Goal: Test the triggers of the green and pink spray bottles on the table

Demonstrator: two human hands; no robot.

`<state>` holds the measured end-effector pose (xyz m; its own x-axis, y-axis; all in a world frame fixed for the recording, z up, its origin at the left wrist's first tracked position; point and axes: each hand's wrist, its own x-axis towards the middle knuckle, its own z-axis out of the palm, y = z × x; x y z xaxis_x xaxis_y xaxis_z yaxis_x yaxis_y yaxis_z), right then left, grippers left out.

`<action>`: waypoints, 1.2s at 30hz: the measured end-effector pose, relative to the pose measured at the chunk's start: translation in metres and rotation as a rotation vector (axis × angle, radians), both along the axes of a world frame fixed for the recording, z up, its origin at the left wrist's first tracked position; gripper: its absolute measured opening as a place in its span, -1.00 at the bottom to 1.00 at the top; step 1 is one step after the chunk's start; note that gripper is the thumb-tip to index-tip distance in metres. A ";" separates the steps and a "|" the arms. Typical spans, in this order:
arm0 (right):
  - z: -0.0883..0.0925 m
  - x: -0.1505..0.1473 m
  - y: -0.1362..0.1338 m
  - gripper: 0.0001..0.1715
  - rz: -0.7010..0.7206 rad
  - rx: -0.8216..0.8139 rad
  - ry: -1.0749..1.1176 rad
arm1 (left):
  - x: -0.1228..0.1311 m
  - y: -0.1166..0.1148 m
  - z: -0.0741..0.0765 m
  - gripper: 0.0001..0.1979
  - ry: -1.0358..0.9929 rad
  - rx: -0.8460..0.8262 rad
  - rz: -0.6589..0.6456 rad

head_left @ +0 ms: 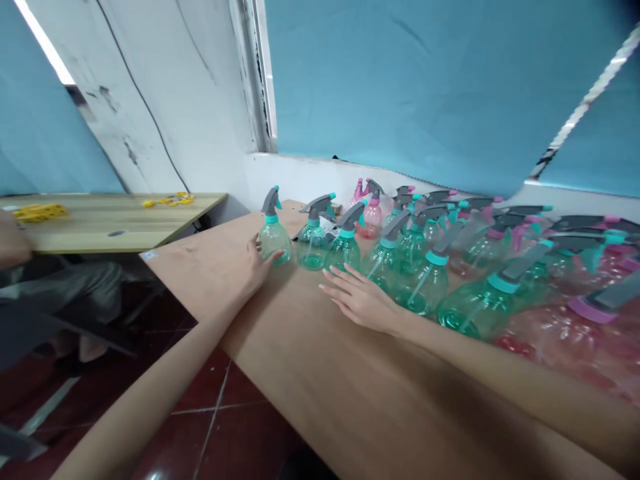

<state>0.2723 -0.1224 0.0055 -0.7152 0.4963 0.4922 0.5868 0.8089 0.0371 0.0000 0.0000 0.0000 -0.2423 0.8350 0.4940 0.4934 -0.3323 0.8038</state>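
Fingers of my left hand [259,264] wrap around the lower body of a pale green spray bottle [277,238], which stands upright with a grey trigger head and a teal collar. To its right is a second green spray bottle [313,247], a small gap between them. My right hand [357,297] is flat with its fingers stretched out, beside a third green spray bottle [344,249] and the front of the row. Whether its fingertips touch a bottle I cannot tell. It holds nothing.
Several more green spray bottles [425,283] and pink spray bottles [560,333] crowd the brown table [280,360] on the right. Another table [140,230] at the left carries yellow pieces [40,212]. Another person's leg [95,293] shows beside it. Blue sheets [400,87] cover the windows.
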 end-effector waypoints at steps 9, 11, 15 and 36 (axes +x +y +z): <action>0.009 -0.028 -0.044 -0.11 -0.245 -0.309 0.333 | 0.014 -0.120 -0.002 -0.32 0.012 -0.142 -0.308; 0.007 -0.027 -0.056 0.09 -0.278 -0.400 0.377 | 0.029 -0.150 -0.001 -0.29 0.047 -0.179 -0.403; 0.005 -0.011 -0.083 0.12 -0.328 -0.507 0.459 | 0.059 -0.192 0.015 -0.35 0.123 -0.236 -0.544; 0.003 0.132 -0.197 0.05 -0.497 -0.658 0.692 | 0.262 -0.220 0.090 -0.64 0.203 -0.116 -1.169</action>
